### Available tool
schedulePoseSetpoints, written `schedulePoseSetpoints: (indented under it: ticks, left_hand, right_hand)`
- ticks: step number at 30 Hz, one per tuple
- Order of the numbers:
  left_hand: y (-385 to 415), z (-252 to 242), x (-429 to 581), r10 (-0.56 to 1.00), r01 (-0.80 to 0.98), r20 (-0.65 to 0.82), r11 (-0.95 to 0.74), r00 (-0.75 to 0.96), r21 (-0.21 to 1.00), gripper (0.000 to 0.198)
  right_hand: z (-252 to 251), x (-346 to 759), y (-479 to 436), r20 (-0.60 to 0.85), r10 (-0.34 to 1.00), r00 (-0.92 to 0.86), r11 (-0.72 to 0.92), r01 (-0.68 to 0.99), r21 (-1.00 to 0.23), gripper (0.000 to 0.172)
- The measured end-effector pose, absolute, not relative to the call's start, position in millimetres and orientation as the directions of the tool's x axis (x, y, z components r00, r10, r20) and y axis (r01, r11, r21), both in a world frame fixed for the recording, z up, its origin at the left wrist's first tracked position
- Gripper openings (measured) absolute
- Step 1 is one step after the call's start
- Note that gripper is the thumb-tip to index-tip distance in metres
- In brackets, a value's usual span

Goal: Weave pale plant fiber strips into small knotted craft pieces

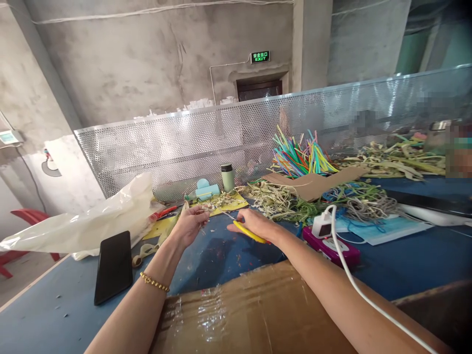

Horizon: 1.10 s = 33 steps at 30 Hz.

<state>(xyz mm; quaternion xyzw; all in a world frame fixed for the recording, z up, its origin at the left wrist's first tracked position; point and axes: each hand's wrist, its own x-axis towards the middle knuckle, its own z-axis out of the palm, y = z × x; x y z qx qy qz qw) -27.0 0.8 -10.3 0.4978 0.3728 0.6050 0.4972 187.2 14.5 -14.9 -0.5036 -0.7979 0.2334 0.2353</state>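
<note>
Brown taped cardboard (250, 314) lies nearest me, below my left hand (190, 225) and right hand (256, 223). Both are out over the blue table (221, 255). Left fingers are curled, thumb and forefinger drawn nearly together; whether something small and pale sits between them, I can't tell. My right is wrapped round a yellow-handled tool (250, 233), whose thin metal end points across at the left. Pale scraps (221, 200) lie on a yellow sheet (242, 200) just beyond the left hand. Past the right hand sits a heap of pale green strips (273, 197), with a magenta box (344, 251) to its right.

To work neatly, I'd keep that metal end angled clear of my left fingertips, steady both wrists, and make small, light movements. Working over the bare patch of tabletop, short of the scraps, should help me see whatever drops.
</note>
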Motion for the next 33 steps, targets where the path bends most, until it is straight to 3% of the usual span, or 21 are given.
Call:
schedulePoseSetpoints:
  ticks: [2,4,8,11,15,20,28,33]
  left_hand:
    - [1.7,-10.6,-27.3,0.968,-0.266,0.249,-0.237,0.011,0.934,0.028]
    - [3.2,-10.7,-28.4,0.965,-0.29,0.263,-0.252,-0.002,0.923,0.028]
    - [7.4,-9.7,-33.7,0.953,-0.33,0.291,-0.304,-0.09,0.894,0.029]
    - [11.5,-8.9,-39.0,0.944,-0.348,0.279,-0.325,-0.177,0.879,0.032]
    - [16.5,-9.8,-46.2,0.896,-0.329,0.263,-0.385,-0.358,0.862,0.037]
    - [16.8,-11.2,-50.2,0.848,-0.272,0.251,-0.408,-0.466,0.872,0.043]
    - [17.1,-13.8,-45.1,0.861,-0.289,0.273,-0.418,-0.43,0.861,0.041]
    - [13.1,-14.0,-40.4,0.897,-0.303,0.263,-0.376,-0.355,0.876,0.045]
  right_hand:
    - [-15.5,190.6,17.2,0.168,0.924,-0.343,0.382,0.849,-0.366,0.031]
    - [-12.5,191.2,13.3,0.107,0.93,-0.351,0.366,0.909,-0.2,0.027]
    - [1.9,188.7,-5.7,-0.042,0.927,-0.373,0.374,0.928,-0.004,0.03]
    - [15.8,185.2,-13.7,-0.089,0.902,-0.423,0.43,0.9,0.077,0.029]
    - [31.5,162.5,1.3,-0.063,0.854,-0.517,0.52,0.85,0.08,0.021]
    - [25.0,98.7,46.8,0.141,0.765,-0.628,0.641,0.764,-0.076,0.018]
    - [-26.3,60.5,90.0,0.149,0.831,-0.536,0.553,0.823,-0.128,0.019]
    - [-17.7,69.8,83.2,0.172,0.85,-0.499,0.52,0.846,-0.118,0.025]
